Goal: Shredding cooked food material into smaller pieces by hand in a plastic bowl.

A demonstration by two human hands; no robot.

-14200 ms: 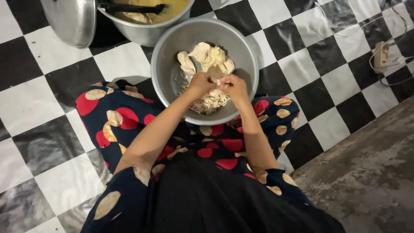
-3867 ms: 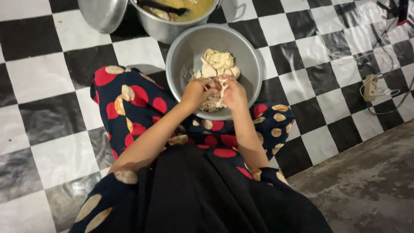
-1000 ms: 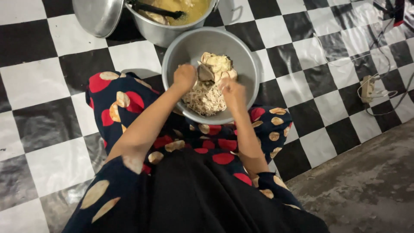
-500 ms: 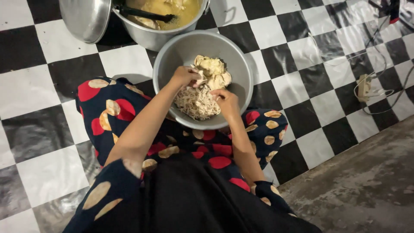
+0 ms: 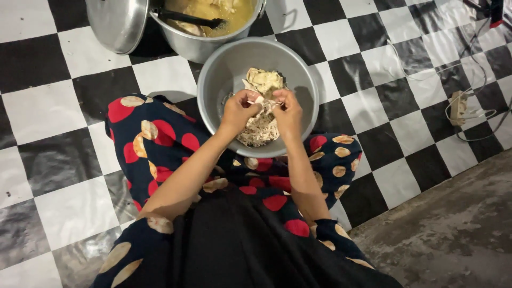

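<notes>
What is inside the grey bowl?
The grey bowl holds pale meat chunks and a shredded pile. Both hands cover the middle; the bottom beneath stays hidden.

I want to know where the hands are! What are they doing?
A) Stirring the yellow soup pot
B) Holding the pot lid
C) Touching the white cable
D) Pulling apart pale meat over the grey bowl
D: both the left hand and right hand pinch pale meat above the grey bowl.
</notes>
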